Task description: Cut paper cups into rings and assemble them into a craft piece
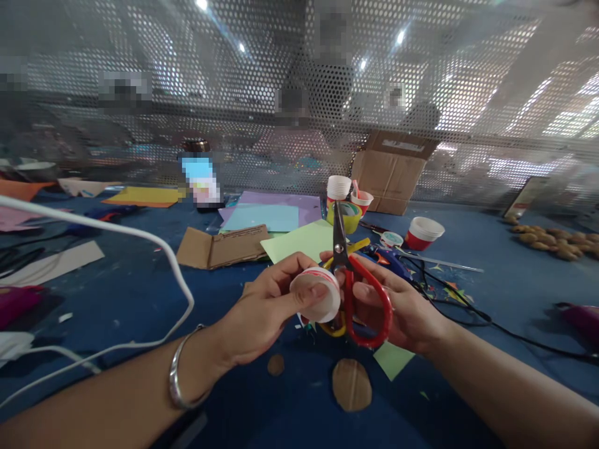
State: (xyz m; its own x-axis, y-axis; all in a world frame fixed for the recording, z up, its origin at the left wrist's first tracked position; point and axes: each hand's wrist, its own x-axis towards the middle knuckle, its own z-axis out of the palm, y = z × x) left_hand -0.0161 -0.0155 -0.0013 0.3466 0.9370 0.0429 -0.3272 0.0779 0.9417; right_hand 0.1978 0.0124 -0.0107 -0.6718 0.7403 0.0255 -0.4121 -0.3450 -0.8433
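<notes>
My left hand point(266, 305) is closed on a small white disc-shaped piece with a red edge point(327, 305), which looks like the cut-off bottom of a paper cup. The thumb presses on its face. My right hand point(397, 305) grips red-handled scissors point(340, 249), their dark blades pointing up and looking closed. Both hands are close together, with the scissors right beside the white piece. Yellow-handled scissors point(334, 329) lie partly hidden beneath the hands. Below on the table are a brown cardboard oval point(352, 385) and a smaller cardboard circle point(276, 364).
A red-and-white paper cup point(423, 233) and a yellow-green tape roll point(350, 218) stand behind. Coloured paper sheets point(276, 216) and folded cardboard point(238, 247) lie beyond the hands. A white cable point(173, 262) arches at left; a black cable point(510, 338) runs right. A perforated metal screen point(262, 81) closes the back.
</notes>
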